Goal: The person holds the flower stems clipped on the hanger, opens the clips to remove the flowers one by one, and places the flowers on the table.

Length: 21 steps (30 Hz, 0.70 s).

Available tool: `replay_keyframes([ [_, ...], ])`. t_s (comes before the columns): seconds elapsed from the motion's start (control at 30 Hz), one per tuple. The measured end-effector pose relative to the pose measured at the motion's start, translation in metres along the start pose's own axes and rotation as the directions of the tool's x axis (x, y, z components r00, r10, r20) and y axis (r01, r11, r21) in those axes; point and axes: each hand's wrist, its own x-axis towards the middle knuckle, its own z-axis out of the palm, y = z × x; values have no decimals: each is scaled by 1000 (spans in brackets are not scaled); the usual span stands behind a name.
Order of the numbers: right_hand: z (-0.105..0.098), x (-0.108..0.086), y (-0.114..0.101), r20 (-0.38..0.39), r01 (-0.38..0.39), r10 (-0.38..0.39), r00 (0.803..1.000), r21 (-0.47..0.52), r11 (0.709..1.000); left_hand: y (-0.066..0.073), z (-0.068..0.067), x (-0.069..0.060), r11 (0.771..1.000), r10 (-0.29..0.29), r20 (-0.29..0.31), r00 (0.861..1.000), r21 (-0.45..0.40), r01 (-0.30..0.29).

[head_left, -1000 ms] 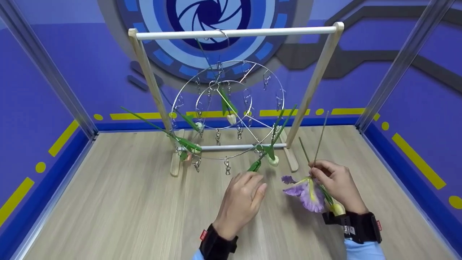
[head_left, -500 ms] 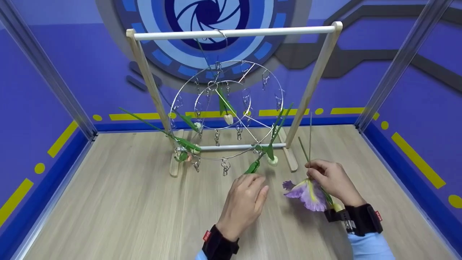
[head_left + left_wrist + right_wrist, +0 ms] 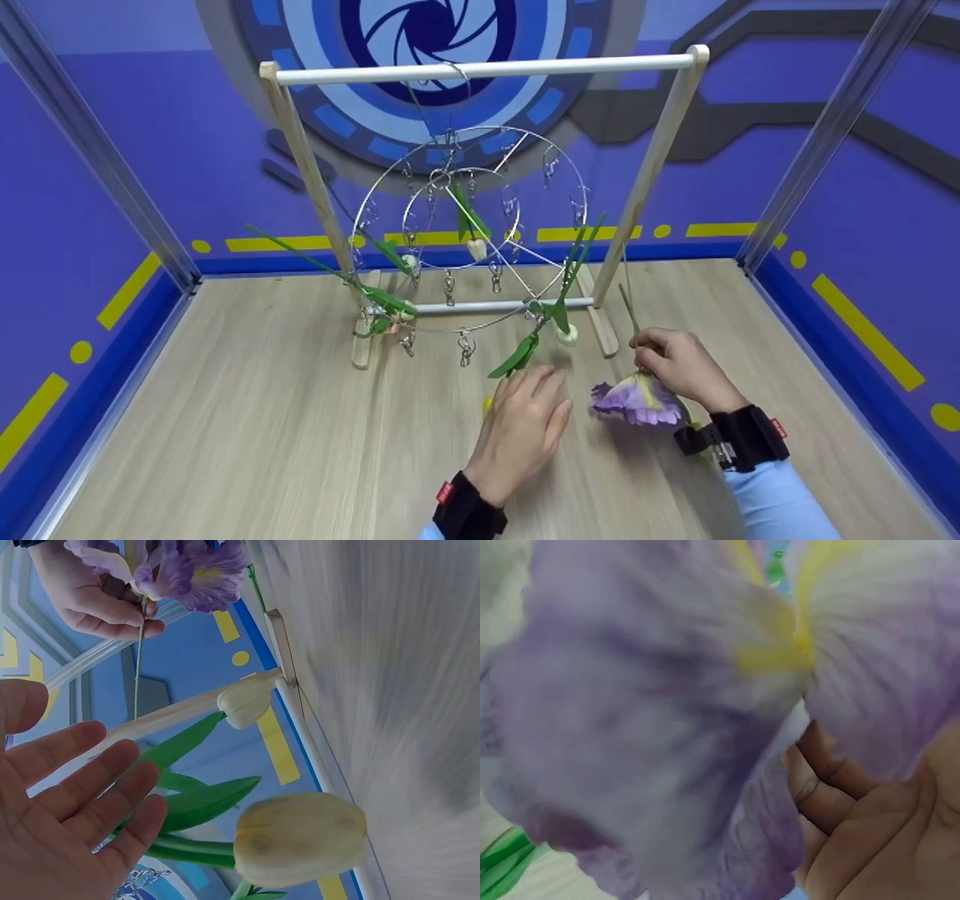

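Observation:
My right hand [image 3: 682, 367] pinches the thin stem of a purple iris [image 3: 637, 401], whose bloom hangs downward with the stem pointing up. Petals fill much of the right wrist view. My left hand [image 3: 521, 435] has its fingers extended beside a hanging yellowish tulip [image 3: 300, 840]. From the head, most of that bloom is hidden behind the left hand, with its green leaf [image 3: 516, 356] showing. Overhead is a round wire hanger with clips [image 3: 465, 349], where several white tulips hang, one [image 3: 567, 335] at the right and another [image 3: 477, 249] near the middle.
A wooden stand with a white top bar [image 3: 487, 70] carries the hanger. On the table [image 3: 262, 420], a green stem [image 3: 628, 307] lies under my right hand, its flower mostly covered by the wrist strap [image 3: 742, 439]. Blue printed walls [image 3: 112, 150] enclose the sides and back.
My left hand has shifted right and toward me, uncovering more of the tulip's leaf and a bit of its yellow bloom. The iris stem has swung left as my right hand turned it.

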Motion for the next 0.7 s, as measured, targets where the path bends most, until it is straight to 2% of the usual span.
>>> replay_keyframes([
  [0.33,3,8,4,60,-53,53,997,-1,999,9,6,-2,999,-26,77,997,26,24],
  [0.53,5,8,10,130,-119,114,985,36,992,11,11,-4,998,-33,113,993,65,26],
  [0.7,8,8,17,157,-137,129,979,36,990,11,13,-5,998,-44,136,990,54,37],
])
